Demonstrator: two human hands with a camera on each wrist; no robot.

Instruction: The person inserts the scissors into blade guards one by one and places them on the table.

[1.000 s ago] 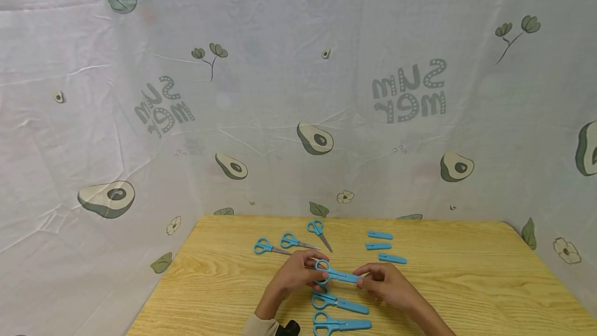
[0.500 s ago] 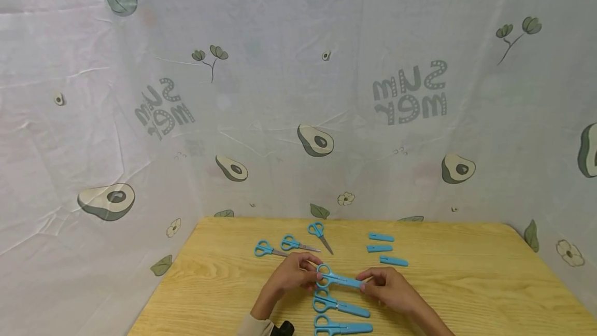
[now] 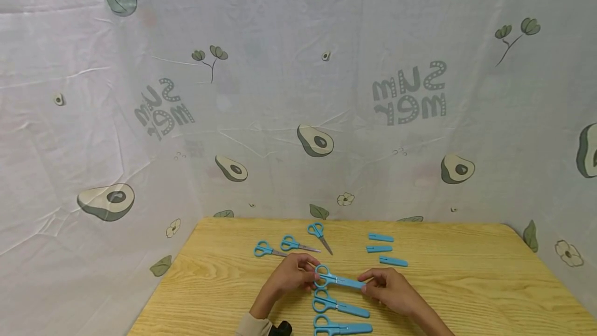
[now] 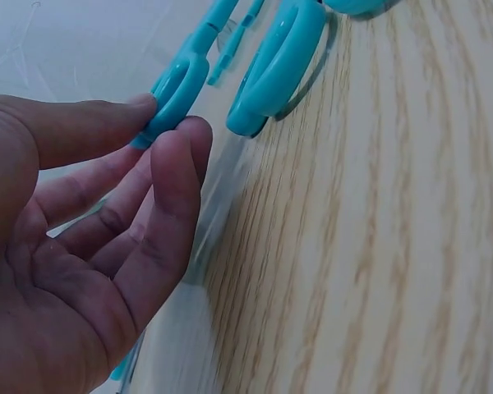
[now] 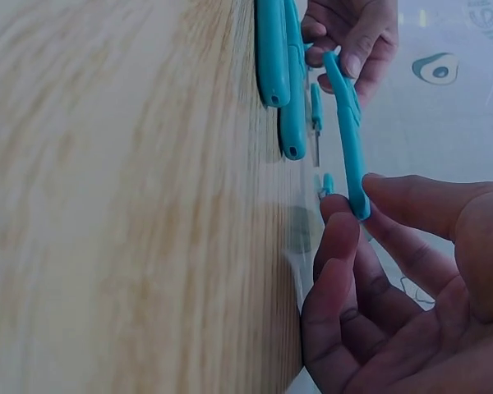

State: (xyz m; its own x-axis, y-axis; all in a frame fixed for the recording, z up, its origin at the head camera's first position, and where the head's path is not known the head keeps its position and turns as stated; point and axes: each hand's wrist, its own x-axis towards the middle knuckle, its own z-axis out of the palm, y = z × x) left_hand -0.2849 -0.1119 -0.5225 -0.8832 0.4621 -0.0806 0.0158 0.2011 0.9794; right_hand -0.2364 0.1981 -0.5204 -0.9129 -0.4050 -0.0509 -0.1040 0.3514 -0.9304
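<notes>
A pair of blue scissors [image 3: 342, 281] with its blades inside a blue cap is held between my two hands, raised off the table in the right wrist view. My left hand [image 3: 294, 275] pinches a handle loop [image 4: 181, 89] between thumb and fingers. At the other end, my right hand [image 3: 389, 289] pinches the cap's tip [image 5: 357, 201] with thumb and fingertips. Just nearer lie two more capped scissors, one [image 3: 340, 305] below the held pair and another [image 3: 342, 328] at the frame's bottom edge.
Three uncapped scissors lie behind my left hand: a left one [image 3: 265, 248], a middle one [image 3: 298, 244] and a right one [image 3: 319, 233]. Three loose blue caps [image 3: 380, 248] lie back right on the wooden table [image 3: 466, 263]. A patterned cloth [image 3: 280, 92] hangs behind.
My left fingers have slid back a little toward the outer edge of the handle loops, showing more of them. The held scissors and right hand have barely shifted.
</notes>
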